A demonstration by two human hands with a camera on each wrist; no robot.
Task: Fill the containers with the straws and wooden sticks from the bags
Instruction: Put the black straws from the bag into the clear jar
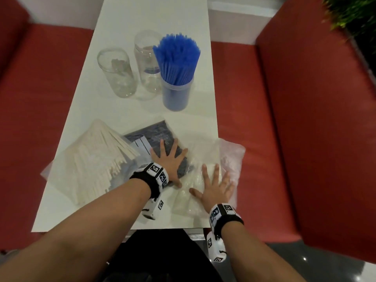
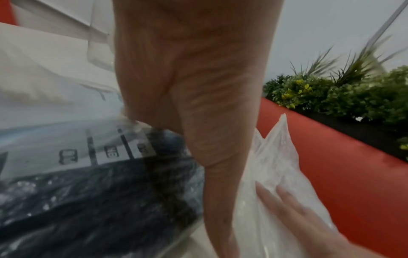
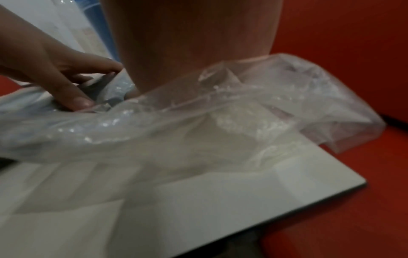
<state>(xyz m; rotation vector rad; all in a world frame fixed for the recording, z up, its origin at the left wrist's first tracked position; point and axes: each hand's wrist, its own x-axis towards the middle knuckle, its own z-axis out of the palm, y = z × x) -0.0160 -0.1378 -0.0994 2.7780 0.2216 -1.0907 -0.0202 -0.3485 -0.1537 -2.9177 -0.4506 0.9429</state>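
Pressing flat on two bags, both hands spread wide.

Lying at left on the surface (image 1: 142,17): bag of white sticks (image 1: 95,159); resting with straight fingers, left hand (image 1: 169,159) on the dark straw bag (image 1: 156,135), right hand (image 1: 215,188) on the clear bag (image 1: 227,157); standing beyond, two empty jars (image 1: 118,72) and blue straws (image 1: 177,55).

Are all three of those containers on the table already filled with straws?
No, only the blue container holds blue straws; the two clear jars beside it look empty.
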